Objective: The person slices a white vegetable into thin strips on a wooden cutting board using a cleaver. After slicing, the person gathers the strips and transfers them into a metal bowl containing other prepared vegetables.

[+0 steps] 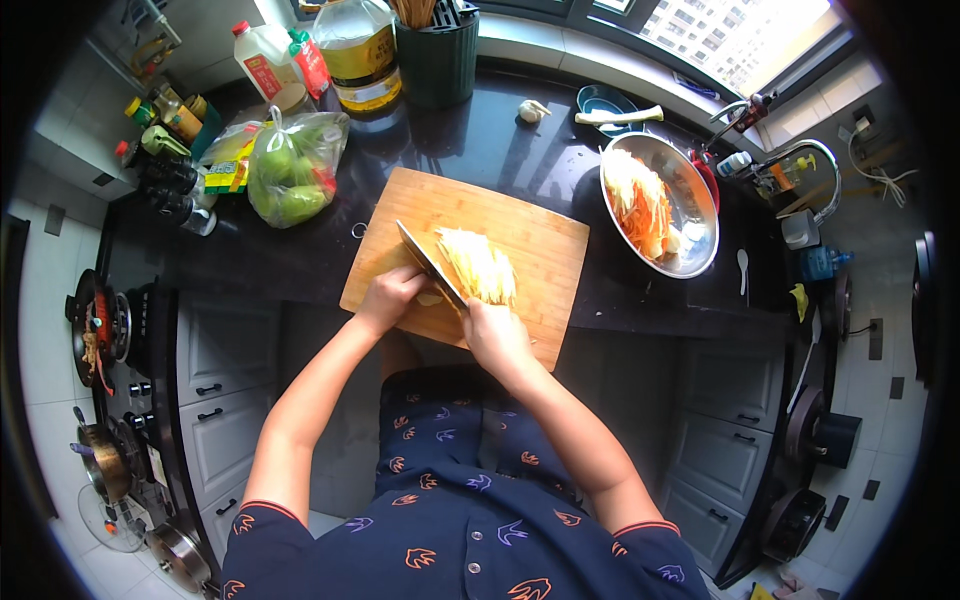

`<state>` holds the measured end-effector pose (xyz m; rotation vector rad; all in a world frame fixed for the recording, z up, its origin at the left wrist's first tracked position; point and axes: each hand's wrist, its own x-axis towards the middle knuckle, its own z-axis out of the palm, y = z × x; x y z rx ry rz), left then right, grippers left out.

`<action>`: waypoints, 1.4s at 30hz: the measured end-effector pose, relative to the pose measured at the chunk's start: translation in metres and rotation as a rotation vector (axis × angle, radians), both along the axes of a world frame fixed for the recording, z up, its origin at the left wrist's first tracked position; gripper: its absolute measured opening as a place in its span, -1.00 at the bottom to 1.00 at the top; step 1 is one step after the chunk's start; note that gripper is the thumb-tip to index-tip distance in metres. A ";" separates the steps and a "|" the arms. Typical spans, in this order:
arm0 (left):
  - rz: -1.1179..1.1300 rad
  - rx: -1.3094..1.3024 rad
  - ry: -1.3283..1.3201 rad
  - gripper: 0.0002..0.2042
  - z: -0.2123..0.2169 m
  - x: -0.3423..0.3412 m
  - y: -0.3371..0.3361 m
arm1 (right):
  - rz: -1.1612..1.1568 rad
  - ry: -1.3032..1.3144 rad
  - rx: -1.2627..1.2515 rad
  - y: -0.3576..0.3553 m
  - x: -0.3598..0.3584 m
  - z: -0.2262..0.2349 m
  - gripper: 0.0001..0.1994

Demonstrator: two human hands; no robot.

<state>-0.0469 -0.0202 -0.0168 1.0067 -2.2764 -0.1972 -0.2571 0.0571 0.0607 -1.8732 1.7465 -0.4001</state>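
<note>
A wooden cutting board (552,240) lies tilted on the dark counter before me. My right hand (499,342) is wrapped round the handle of a kitchen knife (430,262), whose broad blade slants across the board up to the left. On the blade's right side rests a pile of pale yellow shreds (478,266), possibly potato. My left hand (390,298) is close to the left side of the blade, its fingers curled and pressed together. By its fingertips shows a small pale piece (430,298); whether the hand grips it is hidden.
A steel bowl (708,212) of orange and pale shreds stands right, near a garlic bulb (533,111) and a blue-green dish (598,98). At left are a clear bag of green produce (292,172), an oil jug (358,55) and several bottles. A white spoon (743,270) lies far right.
</note>
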 end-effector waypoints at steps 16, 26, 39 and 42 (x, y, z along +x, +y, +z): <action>-0.066 -0.009 -0.024 -0.88 -0.003 0.005 -0.004 | -0.001 -0.055 0.021 -0.003 -0.005 -0.001 -0.76; -0.085 -0.015 -0.024 -0.91 -0.004 0.004 -0.006 | -0.025 -0.063 0.049 -0.003 -0.004 -0.008 -0.75; -0.081 -0.002 -0.021 -0.88 -0.002 0.004 -0.003 | -0.015 -0.042 0.065 -0.005 -0.001 -0.012 -0.76; -0.081 -0.023 -0.036 -0.88 -0.004 0.005 -0.005 | -0.004 -0.041 0.071 -0.009 -0.003 -0.008 -0.77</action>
